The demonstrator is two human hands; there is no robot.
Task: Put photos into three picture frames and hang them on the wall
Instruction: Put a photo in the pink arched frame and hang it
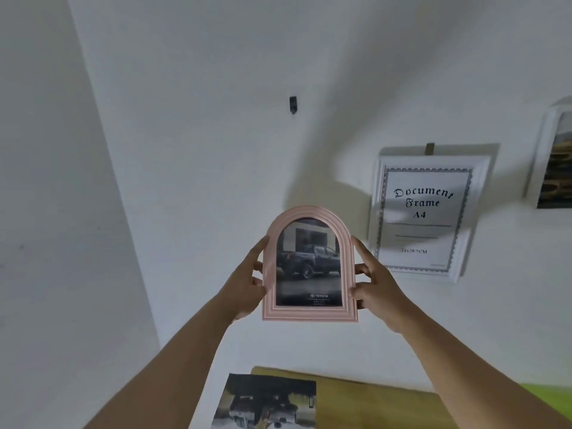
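Fingers point(259, 267) of the left hand point(244, 292) are curled round the left edge of a pink arched frame point(309, 314), and the right edge is gripped in the same way by the right hand point(379, 289). The frame is held upright between both hands, raised before the wall point(185, 150); whether its back touches the wall cannot be told. A photo of a dark pickup truck point(309, 261) is seen behind its glass. Below the arms, a loose photo point(266, 400) is laid on a wooden bench point(371, 404) set against the wall. Higher on the wall, a dark hook point(292, 104) is fixed above the pink frame, well apart from it. To the right, a white document frame point(424, 215) is hung, and another white frame point(554, 156) is cut off by the picture's right edge.
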